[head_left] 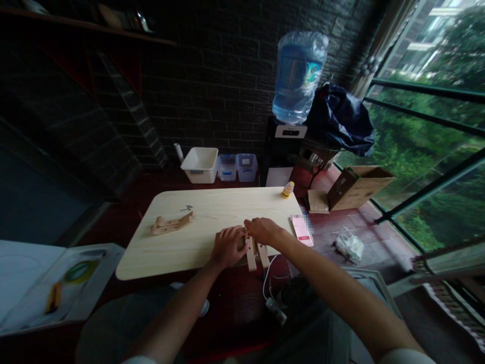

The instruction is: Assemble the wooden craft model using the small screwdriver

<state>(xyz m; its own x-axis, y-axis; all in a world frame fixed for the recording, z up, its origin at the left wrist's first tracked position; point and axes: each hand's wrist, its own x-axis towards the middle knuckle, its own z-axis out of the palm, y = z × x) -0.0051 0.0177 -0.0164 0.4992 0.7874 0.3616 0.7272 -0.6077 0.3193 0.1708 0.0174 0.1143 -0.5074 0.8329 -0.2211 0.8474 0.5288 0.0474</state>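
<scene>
My left hand [228, 246] lies over a small pale wooden assembly [250, 257] at the table's near edge, its fingers bent across the top and its thumb against the side. Two prongs of the wood, with dark holes, stick out toward me past the edge. Just right of it, my right hand [260, 230] is closed above the same wood; a bit of yellow shows by its fingertips, but what it grips is hidden. Farther left on the table [212, 202] lies another curved wooden part [172, 224], with small metal pieces [187, 208] beside it.
A yellow-capped bottle [288, 190] stands at the far right corner, and a phone with a pink screen [302, 230] lies at the right edge. Behind are plastic bins [200, 167] and a water dispenser [290, 132]. A cardboard box [358, 187] and white cable [266, 283] are on the floor.
</scene>
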